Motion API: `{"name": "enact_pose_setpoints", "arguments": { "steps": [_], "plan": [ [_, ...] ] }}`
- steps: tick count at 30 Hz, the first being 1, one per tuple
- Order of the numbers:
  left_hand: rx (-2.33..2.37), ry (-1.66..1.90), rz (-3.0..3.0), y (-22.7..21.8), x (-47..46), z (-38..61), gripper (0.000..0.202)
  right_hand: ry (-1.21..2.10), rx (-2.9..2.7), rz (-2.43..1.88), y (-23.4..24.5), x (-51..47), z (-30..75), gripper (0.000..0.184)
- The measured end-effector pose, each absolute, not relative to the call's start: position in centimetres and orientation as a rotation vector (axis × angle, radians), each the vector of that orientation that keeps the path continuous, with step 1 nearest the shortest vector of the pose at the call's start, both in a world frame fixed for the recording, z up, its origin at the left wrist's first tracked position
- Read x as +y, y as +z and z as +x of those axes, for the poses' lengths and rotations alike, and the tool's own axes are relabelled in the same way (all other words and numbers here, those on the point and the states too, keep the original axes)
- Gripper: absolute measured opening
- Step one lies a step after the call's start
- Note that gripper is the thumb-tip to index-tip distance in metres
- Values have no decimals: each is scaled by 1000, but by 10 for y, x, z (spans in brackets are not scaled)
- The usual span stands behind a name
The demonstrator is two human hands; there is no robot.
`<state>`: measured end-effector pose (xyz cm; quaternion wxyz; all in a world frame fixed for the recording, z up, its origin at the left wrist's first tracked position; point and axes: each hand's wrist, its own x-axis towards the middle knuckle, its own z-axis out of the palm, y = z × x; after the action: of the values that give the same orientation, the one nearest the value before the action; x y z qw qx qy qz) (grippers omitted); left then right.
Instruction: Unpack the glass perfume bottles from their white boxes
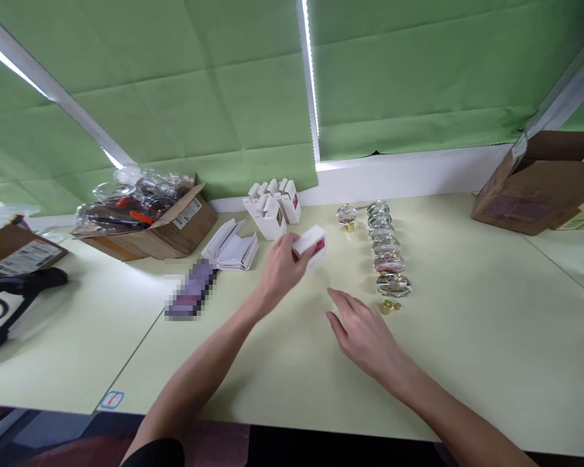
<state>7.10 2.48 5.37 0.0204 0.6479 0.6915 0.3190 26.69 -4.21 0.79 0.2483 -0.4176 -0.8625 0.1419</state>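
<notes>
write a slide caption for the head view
Left hand holding a white box, right hand empty near a row of shiny packets.

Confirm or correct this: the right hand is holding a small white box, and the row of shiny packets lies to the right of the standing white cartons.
Not quite: the head view shows the left hand holding the small white box. The row of shiny packets does lie to the right of the standing white cartons.

One head-worn view, forward and down across the table (467, 337)
</notes>
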Motion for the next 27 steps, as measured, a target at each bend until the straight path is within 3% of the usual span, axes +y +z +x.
{"name": "enact_pose_setpoints", "arguments": {
  "steps": [9,17,27],
  "plan": [
    [2023,773,2181,9,-53,101,27,1129,-1910,-1157,9,-34,265,53],
    [1289,933,2015,8,-39,82,78,1631,-1512,-1020,18,-20,268,42],
    [1385,741,1974,8,-41,79,87,1697,-1575,-1081,23,-25,273,31]
  ]
}}
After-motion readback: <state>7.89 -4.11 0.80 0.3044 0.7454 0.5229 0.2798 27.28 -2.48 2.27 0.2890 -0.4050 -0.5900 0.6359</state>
